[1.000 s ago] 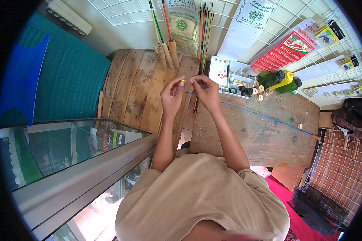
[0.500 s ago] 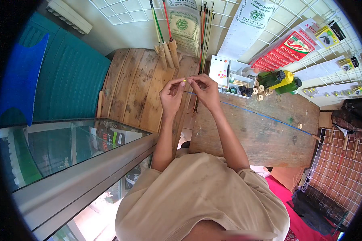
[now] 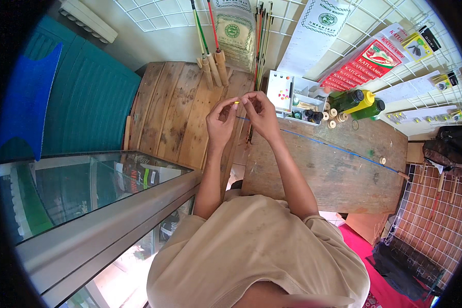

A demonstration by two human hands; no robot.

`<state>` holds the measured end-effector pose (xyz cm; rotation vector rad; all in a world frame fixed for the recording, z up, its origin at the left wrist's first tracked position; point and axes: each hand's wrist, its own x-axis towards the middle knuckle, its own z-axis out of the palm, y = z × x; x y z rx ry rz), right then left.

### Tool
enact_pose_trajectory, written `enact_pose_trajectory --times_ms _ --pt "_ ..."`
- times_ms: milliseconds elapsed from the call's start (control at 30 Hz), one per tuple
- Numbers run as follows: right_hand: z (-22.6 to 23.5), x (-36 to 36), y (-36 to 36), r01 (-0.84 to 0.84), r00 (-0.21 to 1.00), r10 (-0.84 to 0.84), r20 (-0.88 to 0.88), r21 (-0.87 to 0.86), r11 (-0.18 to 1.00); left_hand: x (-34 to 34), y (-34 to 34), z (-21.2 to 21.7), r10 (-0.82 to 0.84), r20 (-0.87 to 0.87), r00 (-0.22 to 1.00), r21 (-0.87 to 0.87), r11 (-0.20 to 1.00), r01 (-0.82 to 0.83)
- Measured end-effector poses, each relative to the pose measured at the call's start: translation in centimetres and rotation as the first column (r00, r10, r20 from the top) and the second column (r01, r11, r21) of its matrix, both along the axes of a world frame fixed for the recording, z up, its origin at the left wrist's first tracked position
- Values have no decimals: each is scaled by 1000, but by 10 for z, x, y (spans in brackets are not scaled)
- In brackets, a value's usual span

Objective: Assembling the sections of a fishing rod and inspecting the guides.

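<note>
Yellow bead-like piece [image 3: 236, 103] was pinched in the left hand [image 3: 219, 124], not yet released; whether the right hand [image 3: 261, 112], close beside, also gripped it could not be confirmed. Blue rod [image 3: 344, 151] lay across the wooden table [image 3: 318, 179].

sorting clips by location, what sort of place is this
Likely a small fishing-tackle shop or workshop, judging by the slim rods with tan handles, the hanging red packets and the glass case at the left.
</note>
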<state>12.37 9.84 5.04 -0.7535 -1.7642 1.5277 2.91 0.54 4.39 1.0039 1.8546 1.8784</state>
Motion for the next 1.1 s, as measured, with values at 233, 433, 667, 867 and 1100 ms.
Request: enact_pose_trajectory --times_ms 233,433,667,867,1100 --pt "-7 1 5 34 999 -35 -19 -42 999 -2 -3 2 3 -45 999 -66 998 -6" --pt "-6 5 5 44 994 -49 -93 -60 997 -1 0 -1 33 -25 999 -2 999 -33" --pt "0 6 4 -28 988 6 -157 -142 989 -2 -2 -6 7 -48 999 -25 1000 -8" --pt "15 13 7 -78 996 67 54 233 969 -1 -1 0 11 -39 999 -12 1000 -11" --pt "12 10 11 40 996 -63 58 331 943 -2 -2 -1 8 -118 993 -55 998 -15"
